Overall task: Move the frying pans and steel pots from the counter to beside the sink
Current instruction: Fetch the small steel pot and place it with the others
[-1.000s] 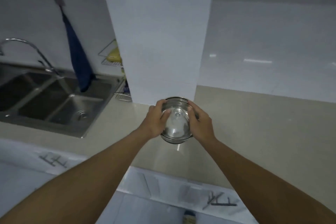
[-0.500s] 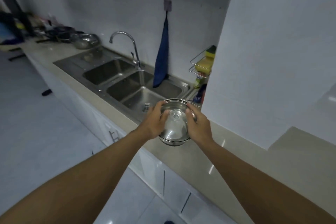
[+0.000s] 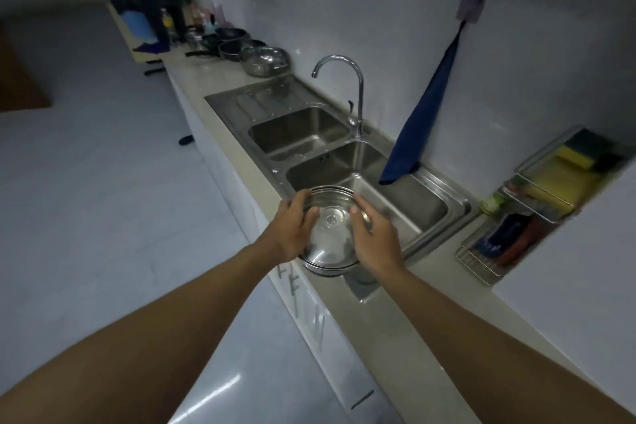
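Your left hand point(image 3: 292, 229) and right hand point(image 3: 377, 241) clasp the lidded steel pot point(image 3: 330, 244) by its sides, over the counter's point(image 3: 413, 289) front edge at the sink's point(image 3: 457, 213) near corner. Open floor lies left. Beyond the drainboard point(image 3: 261, 96) stand frying pans point(image 3: 234, 48) and steel pots point(image 3: 265, 60). The faucet point(image 3: 358, 86) and a blue towel point(image 3: 420, 124) rise behind the basins. To the right is a wire rack point(image 3: 481, 268); its labels are too blurred to read.

This is a home kitchen. A long pale counter point(image 3: 201, 77) runs along the white wall, and set into it is a stainless double-bowl sink point(image 3: 241, 103) with a drainboard and a curved chrome tap point(image 3: 358, 86). A blue dish towel point(image 3: 423, 127) hangs from a wall hook point(image 3: 470, 7). At the right, a wire rack point(image 3: 481, 267) holds sponges point(image 3: 557, 182). Frying pans point(image 3: 234, 50) and steel pots point(image 3: 265, 60) crowd the counter's far end, and white cabinets point(image 3: 309, 306) stand below.
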`<move>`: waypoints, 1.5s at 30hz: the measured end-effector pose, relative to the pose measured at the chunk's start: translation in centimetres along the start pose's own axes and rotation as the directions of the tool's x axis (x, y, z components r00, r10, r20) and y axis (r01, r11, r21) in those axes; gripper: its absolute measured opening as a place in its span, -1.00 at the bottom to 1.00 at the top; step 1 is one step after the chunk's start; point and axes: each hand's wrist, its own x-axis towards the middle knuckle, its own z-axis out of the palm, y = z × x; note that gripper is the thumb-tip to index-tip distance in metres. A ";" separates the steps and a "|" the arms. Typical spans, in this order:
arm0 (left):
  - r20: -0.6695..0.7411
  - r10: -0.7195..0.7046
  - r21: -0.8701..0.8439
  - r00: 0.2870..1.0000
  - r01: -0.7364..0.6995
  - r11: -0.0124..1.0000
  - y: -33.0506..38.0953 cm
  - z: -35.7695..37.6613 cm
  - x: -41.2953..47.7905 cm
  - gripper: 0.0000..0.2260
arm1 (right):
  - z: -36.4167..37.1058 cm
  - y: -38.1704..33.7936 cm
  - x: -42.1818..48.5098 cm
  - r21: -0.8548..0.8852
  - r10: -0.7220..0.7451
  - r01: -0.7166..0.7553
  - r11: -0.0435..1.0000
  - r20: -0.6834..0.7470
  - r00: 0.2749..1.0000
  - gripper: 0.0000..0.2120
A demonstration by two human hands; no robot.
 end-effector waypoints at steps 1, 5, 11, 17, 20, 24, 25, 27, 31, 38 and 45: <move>-0.007 -0.011 0.001 1.000 0.011 1.000 -0.9 -1.1 0.7 -0.61 | 1.5 -0.4 1.1 0.016 -0.003 0.003 1.000 0.022 1.000 -0.62; -0.046 -0.035 0.014 0.998 0.035 0.999 -4.9 -6.2 3.5 -0.60 | 7.9 -2.3 5.0 -0.017 -0.010 0.011 1.000 0.070 0.997 -0.62; -0.063 -0.030 0.043 0.998 0.033 0.999 -11.4 -14.9 7.7 -0.61 | 18.2 -5.6 9.8 0.020 -0.023 0.022 1.000 0.050 0.998 -0.66; -0.084 -0.002 0.018 0.996 0.003 1.000 -16.1 -22.8 11.4 -0.63 | 26.3 -9.4 14.1 0.017 -0.058 0.057 0.998 0.042 0.997 -0.67; -0.099 -0.019 0.009 0.995 0.020 1.000 -18.1 -25.6 13.7 -0.63 | 29.7 -10.7 16.8 0.009 -0.074 0.073 0.997 0.041 0.996 -0.67; -0.123 -0.040 0.000 0.992 0.041 0.999 -20.8 -29.3 17.9 -0.63 | 34.2 -11.9 21.5 0.013 -0.085 0.084 0.996 0.058 0.995 -0.66; -0.122 -0.042 0.001 0.992 0.042 0.999 -21.5 -30.2 19.1 -0.62 | 35.3 -12.0 22.8 0.022 -0.085 0.084 0.996 0.063 0.994 -0.65; -0.124 -0.046 0.001 0.991 0.046 0.999 -22.7 -31.9 21.9 -0.62 | 37.5 -12.3 25.7 0.035 -0.086 0.084 0.996 0.067 0.994 -0.65; -0.140 -0.048 0.012 0.989 0.050 0.999 -25.1 -34.9 28.4 -0.62 | 41.6 -13.0 32.4 0.054 -0.100 0.097 0.994 0.062 0.993 -0.66; -0.160 -0.081 0.029 0.984 0.087 0.996 -28.4 -40.6 39.4 -0.61 | 48.0 -14.7 44.4 0.019 -0.092 0.091 0.996 0.101 0.991 -0.65; -0.161 -0.102 0.036 0.982 0.109 0.993 -32.8 -45.7 48.6 -0.60 | 54.7 -15.7 53.6 0.025 -0.084 0.081 0.996 0.113 0.990 -0.62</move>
